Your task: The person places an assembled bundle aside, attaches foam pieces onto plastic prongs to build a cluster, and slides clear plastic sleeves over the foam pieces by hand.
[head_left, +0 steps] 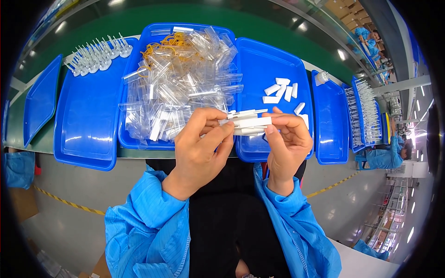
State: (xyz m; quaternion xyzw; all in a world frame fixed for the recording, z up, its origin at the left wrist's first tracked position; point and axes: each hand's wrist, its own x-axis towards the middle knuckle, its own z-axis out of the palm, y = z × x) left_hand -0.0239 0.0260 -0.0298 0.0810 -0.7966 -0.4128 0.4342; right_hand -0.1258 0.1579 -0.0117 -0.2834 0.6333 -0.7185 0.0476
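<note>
Between both hands, above the trays, is a bundle of small white rectangular pieces (252,123) lying side by side. My left hand (199,146) pinches the bundle's left end between thumb and fingers. At its right end, my right hand (288,141) is closed with the thumb in front and fingers behind. Some thin pale ends stick out at the left; my fingers partly hide them. Just beyond my right hand, several loose white blocks (280,89) lie in a blue tray (259,58).
A blue tray (227,34) heaped with clear plastic sleeves (167,102) and yellow rubber bands (169,48) stands at centre. Left of it, another blue tray (88,113) holds upright white-stemmed parts (99,55). At right are a narrow blue tray (330,125) and racks of pins (366,111).
</note>
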